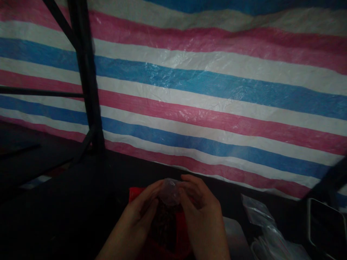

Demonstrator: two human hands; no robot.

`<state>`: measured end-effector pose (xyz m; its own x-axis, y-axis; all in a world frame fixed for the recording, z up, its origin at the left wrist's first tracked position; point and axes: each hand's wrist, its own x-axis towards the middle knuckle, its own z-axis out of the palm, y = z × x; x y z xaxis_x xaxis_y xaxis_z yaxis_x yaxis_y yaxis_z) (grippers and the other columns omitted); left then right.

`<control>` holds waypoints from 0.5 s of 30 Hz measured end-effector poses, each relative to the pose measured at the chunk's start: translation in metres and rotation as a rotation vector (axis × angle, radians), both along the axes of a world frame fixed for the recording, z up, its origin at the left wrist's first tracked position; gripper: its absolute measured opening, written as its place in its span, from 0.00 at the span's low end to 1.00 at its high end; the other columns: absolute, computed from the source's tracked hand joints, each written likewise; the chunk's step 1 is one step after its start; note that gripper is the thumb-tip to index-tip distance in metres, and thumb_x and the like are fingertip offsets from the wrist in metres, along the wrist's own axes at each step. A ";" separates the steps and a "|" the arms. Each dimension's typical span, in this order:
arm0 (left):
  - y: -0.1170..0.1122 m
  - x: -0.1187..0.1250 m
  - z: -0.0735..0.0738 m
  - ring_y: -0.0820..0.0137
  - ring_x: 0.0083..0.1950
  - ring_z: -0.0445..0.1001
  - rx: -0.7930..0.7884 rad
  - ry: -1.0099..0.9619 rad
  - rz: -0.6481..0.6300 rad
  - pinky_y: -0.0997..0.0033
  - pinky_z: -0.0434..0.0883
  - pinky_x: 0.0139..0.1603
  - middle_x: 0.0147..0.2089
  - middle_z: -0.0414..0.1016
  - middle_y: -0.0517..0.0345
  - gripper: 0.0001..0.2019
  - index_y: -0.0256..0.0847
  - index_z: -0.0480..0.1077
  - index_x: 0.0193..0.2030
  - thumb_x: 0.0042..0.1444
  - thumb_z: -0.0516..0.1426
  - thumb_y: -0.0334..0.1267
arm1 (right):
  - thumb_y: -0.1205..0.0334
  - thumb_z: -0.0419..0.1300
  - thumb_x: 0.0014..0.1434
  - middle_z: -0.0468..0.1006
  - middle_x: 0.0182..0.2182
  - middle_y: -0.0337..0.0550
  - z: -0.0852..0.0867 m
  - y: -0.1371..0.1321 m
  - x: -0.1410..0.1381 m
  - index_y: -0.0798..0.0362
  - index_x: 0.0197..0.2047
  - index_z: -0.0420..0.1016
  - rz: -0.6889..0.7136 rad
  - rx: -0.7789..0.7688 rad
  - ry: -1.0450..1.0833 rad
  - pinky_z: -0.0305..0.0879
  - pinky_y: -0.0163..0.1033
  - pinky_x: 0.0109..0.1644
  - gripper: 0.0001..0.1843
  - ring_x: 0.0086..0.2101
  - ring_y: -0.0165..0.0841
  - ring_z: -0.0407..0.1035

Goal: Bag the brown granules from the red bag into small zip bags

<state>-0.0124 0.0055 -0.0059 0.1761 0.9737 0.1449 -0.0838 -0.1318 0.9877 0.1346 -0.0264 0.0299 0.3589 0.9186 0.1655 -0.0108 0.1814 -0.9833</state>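
Observation:
Between my two hands is a small clear plastic bag (170, 192), crumpled and see-through. The fingers of my left hand (141, 211) pinch its left side. My right hand (202, 209) grips the right side with thumb and fingers. What the bag contains, if anything, is too dim to make out. Right below the hands stands a red container (182, 231) with many small dark pieces (164, 224) inside; my wrists cover part of its rim.
Clear plastic bags (271, 231) lie on the dark table at the right, beside a phone-like framed object (326, 227). A pale flat object (234, 236) sits by my right wrist. A black metal post (86, 76) rises at left before a striped tarp (203, 90).

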 end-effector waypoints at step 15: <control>0.001 -0.006 0.003 0.54 0.61 0.82 0.002 -0.028 0.072 0.54 0.74 0.68 0.59 0.85 0.54 0.25 0.52 0.83 0.52 0.51 0.68 0.61 | 0.47 0.70 0.53 0.87 0.38 0.46 0.016 -0.008 0.028 0.51 0.48 0.82 -0.170 0.021 -0.040 0.78 0.41 0.35 0.23 0.34 0.41 0.83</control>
<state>-0.0180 0.0061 -0.0031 0.1019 0.9833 0.1506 -0.1021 -0.1402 0.9848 0.1630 -0.0339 0.0458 0.5020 0.8411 0.2013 0.0609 0.1978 -0.9783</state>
